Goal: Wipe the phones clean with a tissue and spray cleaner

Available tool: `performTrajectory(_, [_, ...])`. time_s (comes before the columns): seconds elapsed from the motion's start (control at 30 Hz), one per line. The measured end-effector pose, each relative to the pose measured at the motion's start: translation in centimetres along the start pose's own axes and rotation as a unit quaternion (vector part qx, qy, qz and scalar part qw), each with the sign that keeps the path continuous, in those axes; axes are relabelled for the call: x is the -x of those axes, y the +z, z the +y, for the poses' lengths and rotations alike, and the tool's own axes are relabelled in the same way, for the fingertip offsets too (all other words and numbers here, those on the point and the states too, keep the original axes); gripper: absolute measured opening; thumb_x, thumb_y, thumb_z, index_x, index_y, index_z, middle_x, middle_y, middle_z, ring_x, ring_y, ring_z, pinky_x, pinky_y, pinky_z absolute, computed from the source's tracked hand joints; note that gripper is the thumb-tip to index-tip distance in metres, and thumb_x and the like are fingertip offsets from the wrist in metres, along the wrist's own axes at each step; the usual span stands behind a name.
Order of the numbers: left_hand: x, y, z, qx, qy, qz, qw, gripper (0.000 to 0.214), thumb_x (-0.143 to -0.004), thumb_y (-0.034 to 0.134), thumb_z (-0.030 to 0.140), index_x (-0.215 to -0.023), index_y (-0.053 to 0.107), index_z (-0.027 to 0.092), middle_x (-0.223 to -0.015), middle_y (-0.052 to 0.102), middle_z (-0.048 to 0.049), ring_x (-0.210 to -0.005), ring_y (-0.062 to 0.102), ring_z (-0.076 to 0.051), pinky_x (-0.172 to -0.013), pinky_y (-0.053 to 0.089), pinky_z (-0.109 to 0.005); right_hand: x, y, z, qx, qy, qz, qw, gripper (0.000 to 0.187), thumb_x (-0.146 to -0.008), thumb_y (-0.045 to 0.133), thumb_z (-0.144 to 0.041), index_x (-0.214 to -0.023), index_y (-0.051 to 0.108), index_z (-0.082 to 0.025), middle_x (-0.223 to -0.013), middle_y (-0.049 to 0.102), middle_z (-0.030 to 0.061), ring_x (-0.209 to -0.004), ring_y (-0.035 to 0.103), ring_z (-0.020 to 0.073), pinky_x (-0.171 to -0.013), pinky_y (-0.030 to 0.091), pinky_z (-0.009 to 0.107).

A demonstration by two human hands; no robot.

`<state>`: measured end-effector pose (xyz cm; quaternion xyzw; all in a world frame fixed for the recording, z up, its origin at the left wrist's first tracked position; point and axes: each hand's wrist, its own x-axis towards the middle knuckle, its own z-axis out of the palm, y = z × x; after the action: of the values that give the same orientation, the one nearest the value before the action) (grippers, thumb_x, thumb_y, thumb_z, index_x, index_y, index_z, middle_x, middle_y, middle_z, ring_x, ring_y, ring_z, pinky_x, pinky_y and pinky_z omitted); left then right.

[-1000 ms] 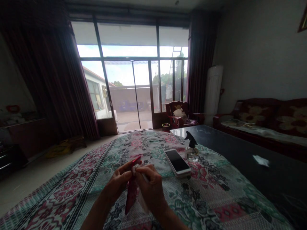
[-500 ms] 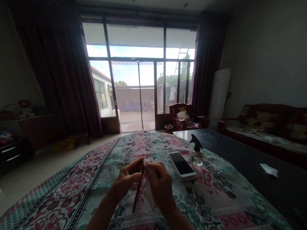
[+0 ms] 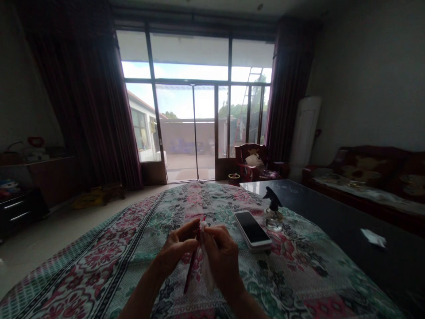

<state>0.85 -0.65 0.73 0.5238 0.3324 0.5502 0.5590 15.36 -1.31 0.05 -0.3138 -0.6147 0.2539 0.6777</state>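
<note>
My left hand (image 3: 179, 245) pinches a slim dark red stick (image 3: 190, 274), pen- or pencil-like, between thumb and fingers. It slants from upper right down toward me, its lower end over the cloth and its tip showing above my fingers. Closed beside it, my right hand (image 3: 222, 250) grips a white tissue (image 3: 207, 270) that hangs below the fingers. The tissue's upper part is against or very near the stick's upper end; exact contact is hard to make out. To the right lies a white smartphone (image 3: 253, 229) with a dark screen, on top of another pale flat object.
A clear spray bottle (image 3: 274, 215) with a black trigger head stands behind the phone. The patterned tablecloth (image 3: 109, 248) covers the table under my hands. At right is a dark glossy tabletop (image 3: 318, 217) with a crumpled white paper (image 3: 373, 238) on it.
The tissue at the stick's upper end has shifted slightly, and more of the red tip shows. Both hands keep nearly the same place and grip.
</note>
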Motion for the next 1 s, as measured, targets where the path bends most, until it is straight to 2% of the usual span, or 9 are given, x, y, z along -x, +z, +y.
performTrajectory(0.17, [0.0,-0.4,0.0,-0.014,0.018,0.004,1.000,0.057,-0.062,0.079,0.028,-0.117,0.066,0.021,-0.117,0.067,-0.0072,-0.111,0.057,-0.030,-0.091,0.046,-0.033,0.6,0.3,0.7,0.008,0.008,-0.033,0.999,0.009,-0.080,0.062,-0.025,-0.076,0.069,-0.021,-0.074,0.062,0.0017,-0.071,0.058,0.0149,-0.064,0.047,0.024])
performTrajectory(0.37, [-0.1,-0.4,-0.3,0.011,0.002,-0.023,1.000,0.059,-0.062,0.080,0.028,-0.118,0.065,0.022,-0.114,0.069,-0.0070,-0.111,0.058,-0.030,-0.090,0.046,-0.033,0.0,0.0,-0.2,-0.009,0.004,-0.002,1.000,0.009,-0.081,0.063,-0.026,-0.078,0.069,-0.021,-0.076,0.062,0.0018,-0.072,0.058,0.0148,-0.065,0.047,0.024])
performTrajectory(0.53, [-0.2,-0.8,-0.3,-0.004,0.026,-0.007,1.000,0.053,-0.067,0.076,0.027,-0.118,0.065,0.022,-0.117,0.067,-0.0066,-0.111,0.057,-0.029,-0.090,0.046,-0.032,0.8,0.4,0.0,-0.005,0.016,-0.038,0.999,0.010,-0.080,0.063,-0.026,-0.074,0.069,-0.021,-0.074,0.062,0.0020,-0.072,0.058,0.0153,-0.066,0.046,0.025])
performTrajectory(0.7, [-0.1,-0.9,-0.5,0.002,0.013,-0.013,1.000,0.056,-0.067,0.076,0.027,-0.120,0.063,0.021,-0.115,0.068,-0.0070,-0.110,0.058,-0.029,-0.091,0.045,-0.033,0.3,0.2,-0.5,-0.006,0.011,-0.035,0.999,0.010,-0.082,0.061,-0.025,-0.077,0.069,-0.021,-0.078,0.062,0.0022,-0.074,0.058,0.0149,-0.067,0.046,0.025])
performTrajectory(0.87, [-0.3,-2.1,-0.9,0.007,0.024,0.007,1.000,0.052,-0.071,0.073,0.032,-0.119,0.063,0.018,-0.115,0.068,-0.0096,-0.107,0.059,-0.029,-0.091,0.046,-0.036,-0.1,0.0,-0.1,0.030,0.025,-0.142,0.989,0.010,-0.077,0.062,-0.020,-0.072,0.071,-0.020,-0.070,0.061,0.0002,-0.067,0.057,0.0129,-0.063,0.044,0.023])
performTrajectory(0.93, [-0.4,-2.5,-0.8,-0.003,0.033,0.020,0.999,0.052,-0.070,0.073,0.033,-0.119,0.064,0.017,-0.115,0.068,-0.0105,-0.107,0.059,-0.030,-0.091,0.046,-0.038,-0.3,-0.2,0.5,0.047,0.027,-0.135,0.989,0.009,-0.077,0.063,-0.020,-0.074,0.071,-0.020,-0.070,0.061,0.0002,-0.066,0.057,0.0130,-0.062,0.043,0.023])
performTrajectory(1.0, [-0.4,-2.6,-0.3,-0.028,0.041,0.027,0.998,0.055,-0.069,0.073,0.033,-0.121,0.062,0.017,-0.115,0.067,-0.0101,-0.108,0.058,-0.029,-0.093,0.045,-0.038,-0.7,-0.6,1.2,0.058,0.028,-0.091,0.994,0.010,-0.078,0.062,-0.023,-0.077,0.071,-0.020,-0.072,0.062,0.0010,-0.067,0.058,0.0137,-0.061,0.043,0.023])
